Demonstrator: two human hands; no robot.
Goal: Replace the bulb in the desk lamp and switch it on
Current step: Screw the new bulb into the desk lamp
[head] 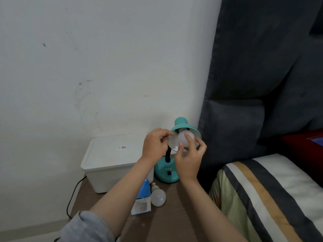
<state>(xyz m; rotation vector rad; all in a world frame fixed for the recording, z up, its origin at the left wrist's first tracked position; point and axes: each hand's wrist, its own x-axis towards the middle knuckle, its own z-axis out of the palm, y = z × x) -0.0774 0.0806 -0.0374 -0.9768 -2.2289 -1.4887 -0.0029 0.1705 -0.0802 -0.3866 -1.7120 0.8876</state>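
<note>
**Bulb at the socket, threads unproven**

The left hand (153, 145) pinches the rim of the teal shade (183, 127), holding the lamp head tilted toward the person. The right hand (189, 154) has its fingertips curled round the white bulb (183, 139), which sits inside the shade with its base up in the socket; so both grips are closed, one on the shade, one on the bulb. How far the base is screwed in is hidden by the shade.

A second bulb (158, 197) lies loose on the bench (174, 215), touching the blue box (142, 198), with the lamp base (167, 173) and its dark switch (169, 173) just behind. I cannot tell which bulb is the old one.

Risks from here, as I judge them:
- Cross-threading, if the bulb goes in at an angle while the flexible neck gives under the twist.
- A dropped bulb, if the fingertip hold slips on smooth glass; it would land on the bench beside the other bulb.
- The loose bulb rolling off the bench edge if a forearm nudges it.
- The lamp tipping, since the left hand holds only the shade, not the base.
- No light at the switch, if the bulb stops short of contact.
</note>
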